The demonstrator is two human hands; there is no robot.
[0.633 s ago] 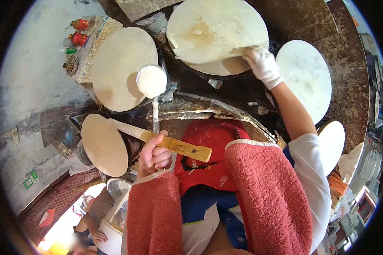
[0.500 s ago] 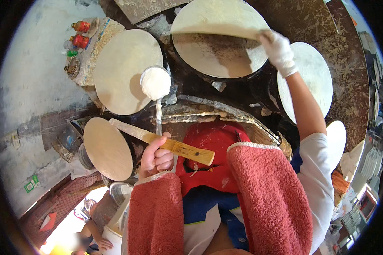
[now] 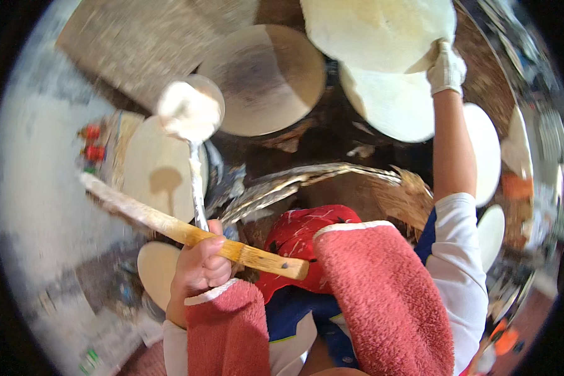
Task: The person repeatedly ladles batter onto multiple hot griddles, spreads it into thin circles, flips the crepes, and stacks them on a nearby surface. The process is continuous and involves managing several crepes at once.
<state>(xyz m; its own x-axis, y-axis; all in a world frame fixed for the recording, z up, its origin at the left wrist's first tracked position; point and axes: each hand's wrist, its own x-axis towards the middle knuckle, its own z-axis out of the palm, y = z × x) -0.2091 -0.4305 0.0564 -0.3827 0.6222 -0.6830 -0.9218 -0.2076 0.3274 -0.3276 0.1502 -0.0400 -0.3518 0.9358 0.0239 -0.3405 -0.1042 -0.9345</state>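
My left hand is closed round two handles: a metal ladle filled with white batter, and a long flat wooden scraper whose far end is coated white. Together they are raised in front of me, the ladle's shadow falling on a pale round griddle at left. At far right, my right hand, in a white glove, pinches the edge of a large thin cream-coloured pancake. This pancake hangs over the back of another round griddle with a pale surface. Left of it a round griddle shows a brownish surface.
Several more round griddles curve around me, one at the left and one at the right. A brown board lies at the back left. Red-capped bottles stand by the left wall. A batter-crusted rim runs before me.
My right hand has lifted the pancake off the back griddle and carried it right, over the neighbouring griddle. The view has turned right; the left hand still holds ladle and scraper.
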